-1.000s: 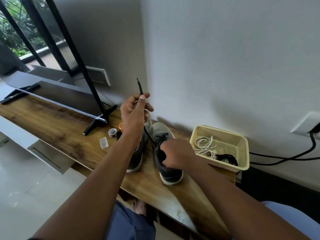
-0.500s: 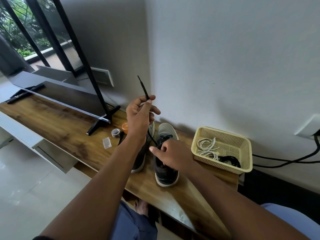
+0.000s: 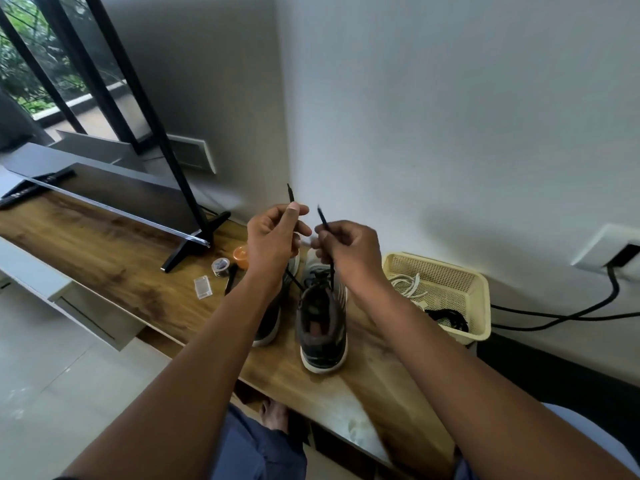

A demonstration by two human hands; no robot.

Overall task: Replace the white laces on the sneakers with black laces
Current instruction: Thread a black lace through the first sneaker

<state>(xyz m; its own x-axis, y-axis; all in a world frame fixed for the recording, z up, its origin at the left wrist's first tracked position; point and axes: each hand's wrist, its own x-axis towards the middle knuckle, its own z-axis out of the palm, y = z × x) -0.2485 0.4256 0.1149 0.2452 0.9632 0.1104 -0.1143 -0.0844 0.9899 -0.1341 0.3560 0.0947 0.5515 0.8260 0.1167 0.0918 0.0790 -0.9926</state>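
Above a wooden counter [image 3: 104, 251], the left hand [image 3: 273, 237] and right hand [image 3: 349, 251] each pinch an end of the black lace [image 3: 330, 271] threaded through the right-side sneaker [image 3: 322, 327].

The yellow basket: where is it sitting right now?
In the head view the yellow basket sits on the wooden table against the wall, right of the right sneaker, holding white laces and black laces.
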